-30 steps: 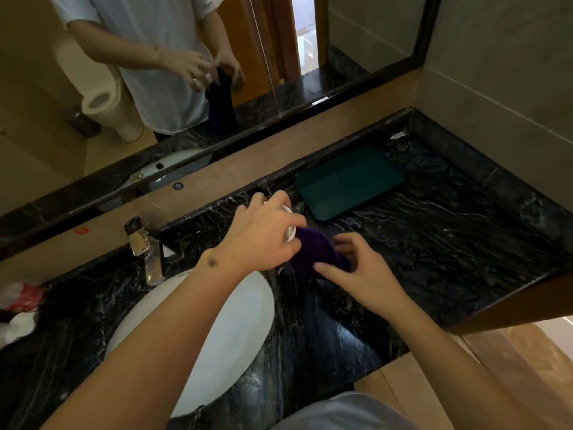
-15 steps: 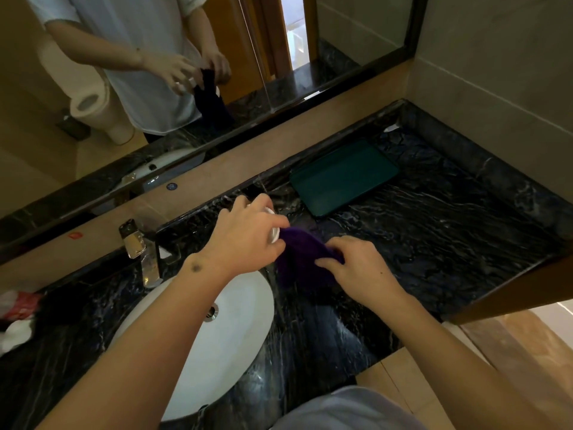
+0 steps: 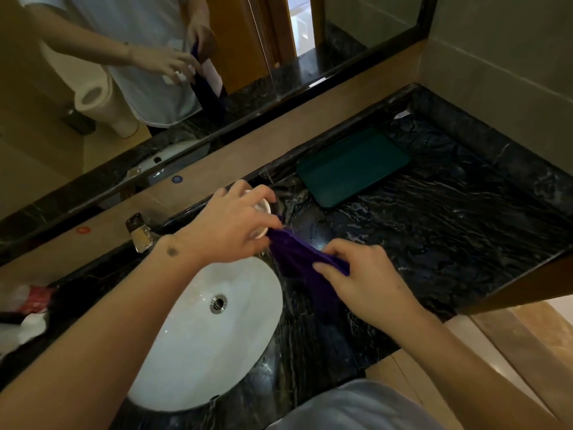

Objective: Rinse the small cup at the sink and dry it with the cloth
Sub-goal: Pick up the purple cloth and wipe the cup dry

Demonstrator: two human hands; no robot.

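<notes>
Small white cup (image 3: 263, 209) held in left hand (image 3: 229, 226), fingers curled round it, above black marble counter (image 3: 434, 231) by sink's (image 3: 198, 352) rim. Purple cloth (image 3: 297, 259) pinched by right hand (image 3: 366, 280). Risk: wet cup slipping, chipping on stone.

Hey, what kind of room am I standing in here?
Most likely a bathroom: a white oval sink set in a dark marble counter, a wide wall mirror, and a toilet reflected in it.
</notes>
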